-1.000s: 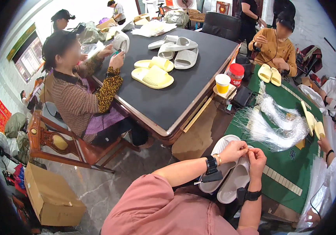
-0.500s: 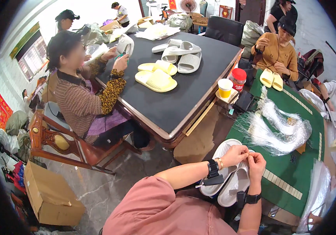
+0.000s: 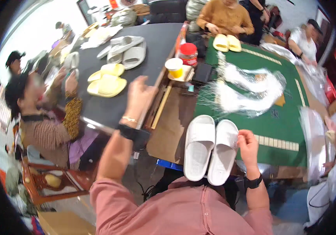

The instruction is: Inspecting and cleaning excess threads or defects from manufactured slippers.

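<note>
Head view: the pair of pale slippers (image 3: 200, 154) lies just left of the right hand's (image 3: 248, 148) fingers, long axes running roughly away from the body, straps toward the far end. That hand is the nearer; its fingers curl inward beside the strap, though whether they pinch anything I cannot tell. From the blurred left hand's (image 3: 140, 96) fingers, whose spread cannot be told, the pair sits rightward and closer to the body, with yellow slippers (image 3: 107, 85) near on their left.
</note>
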Demonstrator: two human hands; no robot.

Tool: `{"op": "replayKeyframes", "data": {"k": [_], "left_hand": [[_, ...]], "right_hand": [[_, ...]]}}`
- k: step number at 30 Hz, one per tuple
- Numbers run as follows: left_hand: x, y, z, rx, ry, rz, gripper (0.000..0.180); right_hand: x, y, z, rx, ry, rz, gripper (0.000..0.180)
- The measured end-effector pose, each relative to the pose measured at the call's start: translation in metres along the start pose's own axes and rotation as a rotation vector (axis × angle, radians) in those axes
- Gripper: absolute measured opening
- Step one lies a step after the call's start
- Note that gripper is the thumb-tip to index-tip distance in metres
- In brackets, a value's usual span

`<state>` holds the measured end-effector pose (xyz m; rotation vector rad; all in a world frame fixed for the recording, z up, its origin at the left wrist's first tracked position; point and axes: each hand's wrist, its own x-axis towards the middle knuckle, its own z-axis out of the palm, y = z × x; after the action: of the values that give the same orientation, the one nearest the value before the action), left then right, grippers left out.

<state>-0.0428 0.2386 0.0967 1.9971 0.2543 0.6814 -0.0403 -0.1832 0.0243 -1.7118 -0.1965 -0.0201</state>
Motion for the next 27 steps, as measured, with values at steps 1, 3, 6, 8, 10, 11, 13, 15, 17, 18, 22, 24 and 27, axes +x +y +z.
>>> {"op": "replayKeyframes", "data": {"k": [1, 3, 6, 8, 10, 11, 13, 15, 17, 18, 22, 24, 27], "left_hand": [[0.016, -0.022, -0.026, 0.152, 0.158, -0.004, 0.045], [0.04, -0.068, -0.088, 0.607, 0.234, 0.067, 0.056], [0.064, -0.128, -0.151, 0.89, 0.234, 0.063, 0.067], [0.073, -0.151, -0.18, 0.824, 0.189, 0.03, 0.074], [0.079, -0.163, -0.186, 0.696, 0.142, -0.035, 0.076], [0.08, -0.164, -0.188, 0.855, 0.175, 0.068, 0.072], [0.081, -0.158, -0.189, 0.752, 0.168, 0.064, 0.06], [0.077, -0.144, -0.189, 0.484, 0.155, -0.078, 0.046], [0.07, -0.12, -0.188, 0.433, 0.069, -0.295, 0.035], [0.06, -0.107, -0.181, 0.163, -0.011, -0.361, 0.028], [0.007, -0.029, -0.145, -0.197, -0.128, -0.299, 0.018], [-0.019, 0.015, -0.117, -0.34, -0.019, -0.415, 0.03], [-0.062, 0.072, -0.076, -0.614, -0.196, -0.383, 0.04]], "right_hand": [[-0.009, -0.004, 0.0, -0.109, -0.089, -0.028, 0.012], [-0.028, -0.016, 0.006, -0.344, -0.198, -0.122, 0.01], [-0.046, -0.035, 0.029, -0.663, -0.281, -0.23, 0.031], [-0.05, -0.042, 0.044, -0.777, -0.372, -0.162, 0.047], [-0.041, -0.042, 0.053, -0.951, -0.48, -0.035, 0.058], [-0.034, -0.039, 0.056, -0.876, -0.417, -0.041, 0.064], [-0.024, -0.033, 0.061, -0.898, -0.347, 0.006, 0.063], [-0.02, -0.028, 0.064, -0.922, -0.294, 0.043, 0.054], [-0.02, -0.025, 0.062, -0.9, -0.256, 0.022, 0.049], [-0.021, -0.025, 0.061, -0.902, -0.271, 0.042, 0.045], [-0.024, -0.026, 0.012, -0.739, -0.15, 0.156, 0.04], [-0.023, -0.03, -0.033, -0.794, -0.001, 0.035, 0.033], [-0.006, -0.039, -0.106, -1.106, 0.203, 0.073, 0.037]]}}
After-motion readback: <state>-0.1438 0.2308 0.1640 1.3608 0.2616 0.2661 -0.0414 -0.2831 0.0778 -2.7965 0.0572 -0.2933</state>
